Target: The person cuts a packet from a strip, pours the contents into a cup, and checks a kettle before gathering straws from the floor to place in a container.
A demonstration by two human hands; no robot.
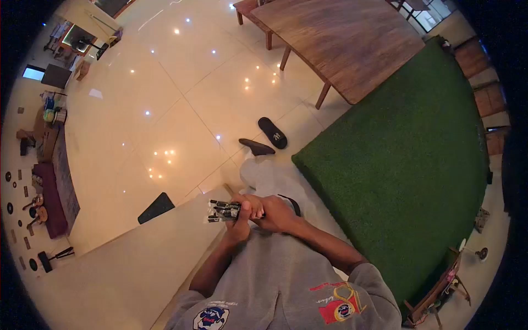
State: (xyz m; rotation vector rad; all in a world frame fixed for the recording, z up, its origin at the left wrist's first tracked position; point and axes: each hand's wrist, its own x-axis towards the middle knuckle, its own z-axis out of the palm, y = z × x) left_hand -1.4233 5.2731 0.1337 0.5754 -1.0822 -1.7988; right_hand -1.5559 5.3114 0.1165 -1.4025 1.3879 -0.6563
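Close to my body, my left hand (241, 217) is closed round a bundle of thin black-and-clear items (223, 211), which look like pens in wrappers. Their ends stick out to the left past my thumb. My right hand (276, 213) presses against my left hand from the right, its fingers bent and partly hidden. Whether it also grips the bundle's other end is hard to make out. A dark band circles near my right wrist.
A wooden table (341, 38) stands at the top, beside a green turf mat (401, 148) on the right. One black slipper (272, 133) lies on the tiled floor by my shoe (257, 147). A pale ledge (148, 247) runs at lower left. A purple sofa (50, 203) is far left.
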